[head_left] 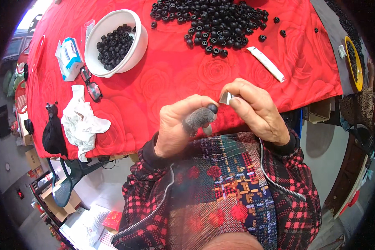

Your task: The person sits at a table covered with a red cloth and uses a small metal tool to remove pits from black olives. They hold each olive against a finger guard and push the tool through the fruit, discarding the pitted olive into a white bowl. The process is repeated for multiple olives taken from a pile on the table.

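My left hand (173,127) is closed near the table's front edge, pinching a small black round part (212,108) at its fingertips. A grey fuzzy covering (199,120) lies around one or more of its fingers; I cannot tell if it is a sleeve or a scrap of cloth. Just to the right, my right hand (258,112) grips a small flat blade-like piece (226,98), silvery and pale, between thumb and fingers. Its tip is close to the black part; whether they touch is unclear. A large heap of similar black parts (216,25) is spread at the far side.
A white bowl (141,39) with more black parts stands at the far left. Beside it are a blue-white box (71,58), glasses (93,89), white cloth (81,121) and a black item (53,133). A white strip-shaped packet (266,64) lies right on the red tablecloth (162,79).
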A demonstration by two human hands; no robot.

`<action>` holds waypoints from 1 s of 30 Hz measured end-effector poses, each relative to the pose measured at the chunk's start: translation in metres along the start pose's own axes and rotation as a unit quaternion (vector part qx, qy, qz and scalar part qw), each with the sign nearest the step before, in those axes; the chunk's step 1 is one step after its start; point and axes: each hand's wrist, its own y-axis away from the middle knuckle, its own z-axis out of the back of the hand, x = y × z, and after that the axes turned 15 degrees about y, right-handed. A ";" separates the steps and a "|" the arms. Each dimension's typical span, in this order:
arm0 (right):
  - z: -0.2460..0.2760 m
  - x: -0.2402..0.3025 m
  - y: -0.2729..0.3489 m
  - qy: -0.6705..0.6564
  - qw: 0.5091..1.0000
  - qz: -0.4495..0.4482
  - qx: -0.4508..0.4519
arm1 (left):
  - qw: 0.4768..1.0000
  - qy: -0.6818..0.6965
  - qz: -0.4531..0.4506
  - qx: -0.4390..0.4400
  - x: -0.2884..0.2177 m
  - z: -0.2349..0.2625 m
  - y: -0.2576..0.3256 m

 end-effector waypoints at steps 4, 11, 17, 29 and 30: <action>0.001 0.001 -0.003 0.038 0.999 0.022 0.010 | 1.000 0.008 -0.013 -0.002 0.002 -0.001 0.000; -0.002 -0.004 -0.006 0.044 0.998 0.046 0.008 | 1.000 -0.021 -0.006 0.004 0.003 0.003 -0.002; -0.002 -0.006 -0.006 0.045 0.998 0.045 0.007 | 1.000 -0.014 0.007 0.007 0.002 0.003 -0.003; -0.003 -0.014 -0.008 0.032 0.998 0.054 0.026 | 1.000 -0.016 0.023 -0.008 0.005 0.008 -0.004; -0.002 -0.016 -0.008 0.029 0.998 0.055 0.029 | 1.000 -0.010 0.025 -0.010 0.006 0.008 -0.004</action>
